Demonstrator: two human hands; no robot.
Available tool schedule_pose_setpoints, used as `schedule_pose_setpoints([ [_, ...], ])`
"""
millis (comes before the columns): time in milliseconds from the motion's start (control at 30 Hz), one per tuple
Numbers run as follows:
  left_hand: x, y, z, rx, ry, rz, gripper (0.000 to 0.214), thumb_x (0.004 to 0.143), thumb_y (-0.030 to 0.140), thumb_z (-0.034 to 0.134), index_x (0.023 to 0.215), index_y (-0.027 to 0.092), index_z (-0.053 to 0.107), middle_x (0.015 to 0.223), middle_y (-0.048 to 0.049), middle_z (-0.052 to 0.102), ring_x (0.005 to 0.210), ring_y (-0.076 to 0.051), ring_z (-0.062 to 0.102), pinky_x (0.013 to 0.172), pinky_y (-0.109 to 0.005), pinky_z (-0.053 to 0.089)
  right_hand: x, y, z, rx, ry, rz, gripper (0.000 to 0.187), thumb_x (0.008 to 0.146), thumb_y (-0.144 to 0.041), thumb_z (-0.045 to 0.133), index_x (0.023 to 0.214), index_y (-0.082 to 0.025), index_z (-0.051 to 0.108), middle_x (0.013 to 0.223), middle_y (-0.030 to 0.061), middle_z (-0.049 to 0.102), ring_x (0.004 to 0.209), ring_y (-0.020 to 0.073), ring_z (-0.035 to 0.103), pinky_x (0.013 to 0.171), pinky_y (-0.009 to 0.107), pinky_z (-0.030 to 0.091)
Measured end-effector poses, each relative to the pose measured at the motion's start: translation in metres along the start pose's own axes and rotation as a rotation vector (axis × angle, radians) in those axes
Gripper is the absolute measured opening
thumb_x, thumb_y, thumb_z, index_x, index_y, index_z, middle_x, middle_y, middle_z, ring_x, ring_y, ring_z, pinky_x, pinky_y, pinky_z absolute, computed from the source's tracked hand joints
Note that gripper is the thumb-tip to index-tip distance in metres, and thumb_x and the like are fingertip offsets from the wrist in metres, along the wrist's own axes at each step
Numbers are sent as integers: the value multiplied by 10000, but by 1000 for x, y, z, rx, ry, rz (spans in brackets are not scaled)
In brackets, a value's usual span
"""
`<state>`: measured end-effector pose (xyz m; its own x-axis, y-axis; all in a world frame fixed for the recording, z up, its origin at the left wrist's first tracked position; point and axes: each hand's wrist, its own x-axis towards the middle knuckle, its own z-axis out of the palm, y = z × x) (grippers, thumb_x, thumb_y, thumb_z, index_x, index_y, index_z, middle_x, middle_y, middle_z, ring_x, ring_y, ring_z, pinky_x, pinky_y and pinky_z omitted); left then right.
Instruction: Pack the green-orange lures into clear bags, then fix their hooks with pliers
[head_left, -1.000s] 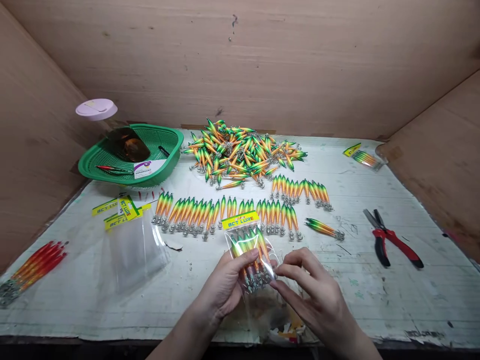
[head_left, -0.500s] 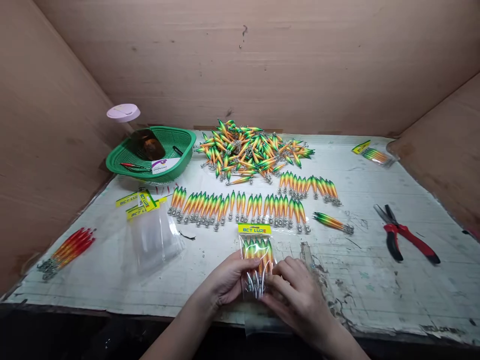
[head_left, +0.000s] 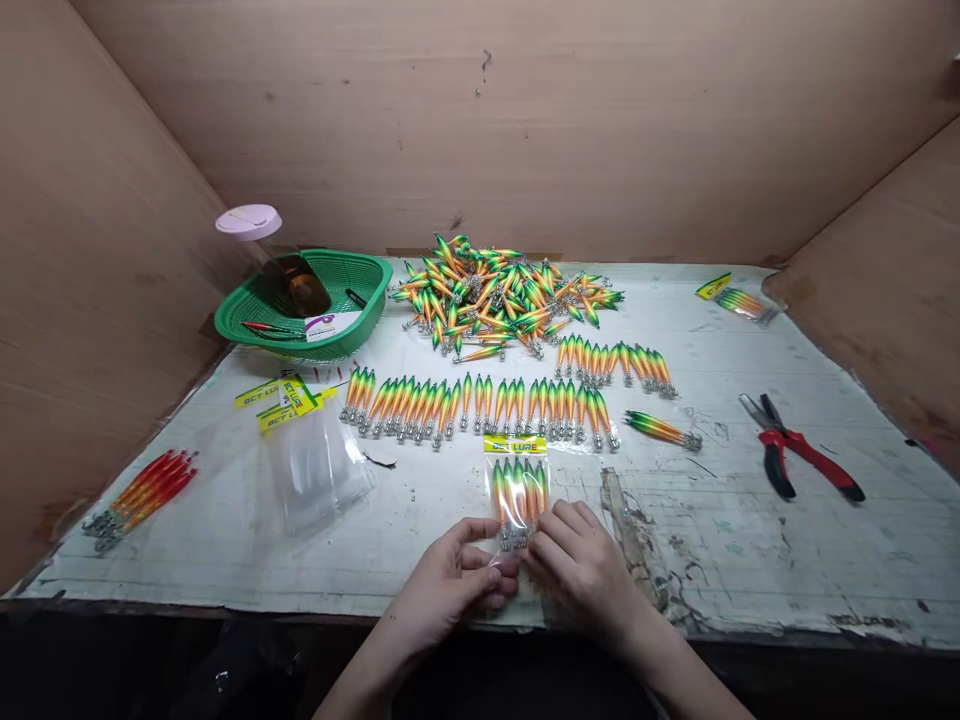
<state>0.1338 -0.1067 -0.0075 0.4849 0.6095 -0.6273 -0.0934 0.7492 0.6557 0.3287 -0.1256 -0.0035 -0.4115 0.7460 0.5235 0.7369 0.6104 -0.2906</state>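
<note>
Left hand pinches the lower end of a clear lure packet; the right hand curls at its lower right, grip hidden, near the front of the table. Hooks so close could pierce film or skin if pressed. Pale, scuffed covering underneath; brown panels around.

1. Near the front edge of the tabletop, I have the filled bag between my hands.
2. Behind it I see a long lure row, then the lure pile.
3. On my left, spare bags lie before the basket, with a bottle in it.
4. Right of the long row: a lure cluster, then pliers.
</note>
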Motion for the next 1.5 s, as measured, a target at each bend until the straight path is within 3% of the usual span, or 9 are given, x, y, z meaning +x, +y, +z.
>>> schedule_pose_setpoints([
  [167,-3,-4,1,-5,22,25,601,659,400,839,1097,151,511,739,-33,713,659,-154,651,650,-267,467,-5,-18,-1,154,-86,109,115,936,-135,523,857,-185,589,743,21,586,708,162,493,617,280,383],
  [300,-6,0,3,31,38,37,568,702,388,797,1124,142,507,633,56,619,558,-94,548,584,-217,395,-9,-39,15,231,-124,165,66,896,-159,597,851,-206,591,733,5,601,698,168,514,610,285,417],
  [667,-5,2,7,7,7,28,581,671,411,802,1081,169,470,672,20,647,648,-157,620,635,-263,447,-17,-46,31,159,-152,340,293,704,-85,773,742,-204,507,701,-17,551,668,171,483,583,294,384],
  [967,0,-4,5,73,39,71,480,698,352,772,1047,182,489,613,54,620,530,-109,566,556,-225,408,-21,-49,34,230,-172,325,165,831,-79,581,773,-210,499,764,1,586,730,183,516,664,317,366],
  [1133,-3,-3,12,52,152,4,593,644,368,826,1084,170,482,774,-38,708,672,-181,695,696,-313,529,-25,-39,4,347,-166,326,193,958,-203,473,767,-212,497,705,-12,573,678,150,555,651,284,429],
  [1233,-3,-1,13,58,174,-11,633,642,388,834,1104,156,467,806,-81,719,755,-230,727,738,-348,544,-51,-13,-27,363,-49,606,274,986,-333,439,750,-219,519,674,0,582,624,149,584,557,247,462],
  [1367,0,-8,10,79,166,13,671,657,436,825,1135,150,450,804,-95,714,770,-240,726,707,-340,547,-109,42,-72,10,242,893,301,903,-483,510,777,-221,589,668,43,648,581,210,605,507,311,473],
  [1433,-2,-13,9,86,153,42,706,697,486,788,1205,154,427,820,-86,706,754,-233,721,694,-344,552,-133,64,-90,-183,251,935,296,849,-490,555,722,-227,605,642,75,645,560,250,571,500,372,452],
  [1500,-10,-15,7,170,174,93,706,804,518,678,1334,162,376,822,-61,690,706,-215,707,667,-341,551,-143,75,-100,-474,155,867,331,880,-451,462,743,-218,652,683,128,653,608,305,567,562,460,465],
])
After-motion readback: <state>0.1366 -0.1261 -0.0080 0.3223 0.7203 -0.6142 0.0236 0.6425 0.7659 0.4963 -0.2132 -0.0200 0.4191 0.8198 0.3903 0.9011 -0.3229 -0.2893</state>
